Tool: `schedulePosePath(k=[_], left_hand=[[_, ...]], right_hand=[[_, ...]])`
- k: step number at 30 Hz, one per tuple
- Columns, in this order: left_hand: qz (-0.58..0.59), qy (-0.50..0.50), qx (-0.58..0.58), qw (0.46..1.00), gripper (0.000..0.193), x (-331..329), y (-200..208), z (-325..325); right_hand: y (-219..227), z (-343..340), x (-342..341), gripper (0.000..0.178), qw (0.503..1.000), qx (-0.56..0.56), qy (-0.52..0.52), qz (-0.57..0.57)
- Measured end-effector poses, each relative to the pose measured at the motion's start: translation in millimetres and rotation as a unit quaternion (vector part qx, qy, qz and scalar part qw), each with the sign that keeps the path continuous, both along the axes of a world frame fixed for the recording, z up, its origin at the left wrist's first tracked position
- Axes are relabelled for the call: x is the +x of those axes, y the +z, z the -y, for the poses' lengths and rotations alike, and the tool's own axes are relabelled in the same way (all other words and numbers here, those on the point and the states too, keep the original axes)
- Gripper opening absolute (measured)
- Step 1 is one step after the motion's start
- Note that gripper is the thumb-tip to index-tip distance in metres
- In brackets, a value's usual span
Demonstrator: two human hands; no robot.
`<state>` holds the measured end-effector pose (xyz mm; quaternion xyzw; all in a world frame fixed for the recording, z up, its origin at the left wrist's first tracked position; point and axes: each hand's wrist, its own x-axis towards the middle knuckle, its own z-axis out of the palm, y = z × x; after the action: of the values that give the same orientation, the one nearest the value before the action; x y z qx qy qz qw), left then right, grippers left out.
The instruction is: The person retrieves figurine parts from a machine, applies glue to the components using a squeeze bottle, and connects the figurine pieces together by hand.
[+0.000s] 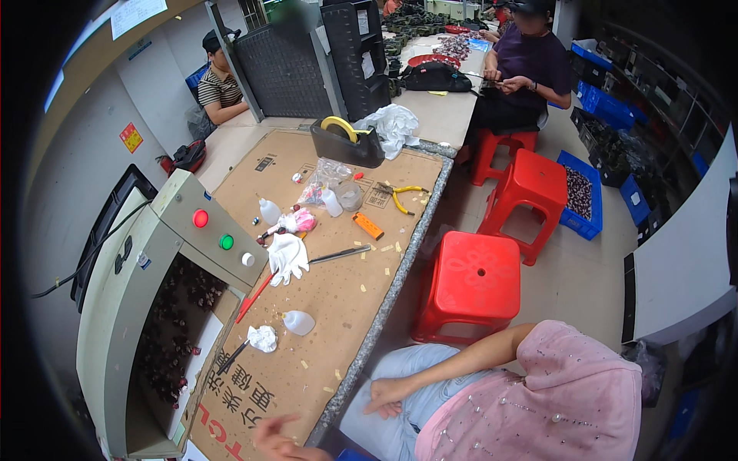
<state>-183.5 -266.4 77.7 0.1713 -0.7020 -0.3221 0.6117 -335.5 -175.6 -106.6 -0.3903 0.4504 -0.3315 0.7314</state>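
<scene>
My left hand (284, 442) is at the lower edge, over the cardboard-covered table (323, 353); it is slightly blurred, its fingers apart and nothing seen in them. On my lap lies my right hand (388, 396), fingers curled in, with no object showing. Further up the table are a white squeeze bottle (298, 322) and a crumpled white tissue (262, 339) against a thin dark tool. Beyond these lie a white glove (289, 257), a red stick (255, 298), a slim dark tool (338, 253), an orange object (368, 226) and yellow-handled pliers (403, 201).
A beige machine (201, 238) with red and green buttons stands left, small dark pieces in its opening. A tape dispenser (354, 152) sits at the table's far end. Red stools (475, 276) and a blue crate (580, 219) are right. Co-workers sit beyond.
</scene>
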Motion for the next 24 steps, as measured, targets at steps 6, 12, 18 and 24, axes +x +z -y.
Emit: schedulePosePath(k=[6,12,18,24], left_hand=[[0.013,0.214,-0.300,0.930,0.022,62,2,159],[0.074,0.280,-0.125,0.949,0.034,33,-30,188],[0.039,0.326,-0.045,0.944,0.047,100,-30,184],[-0.033,0.281,0.084,0.955,0.048,79,-28,200]], right_hand=[[21,14,28,0.046,0.985,-0.115,0.030,-0.126],[156,32,47,0.023,0.963,-0.248,0.002,-0.108],[196,167,132,0.021,0.915,-0.310,-0.259,0.002],[137,415,116,0.027,0.767,-0.389,-0.411,-0.304]])
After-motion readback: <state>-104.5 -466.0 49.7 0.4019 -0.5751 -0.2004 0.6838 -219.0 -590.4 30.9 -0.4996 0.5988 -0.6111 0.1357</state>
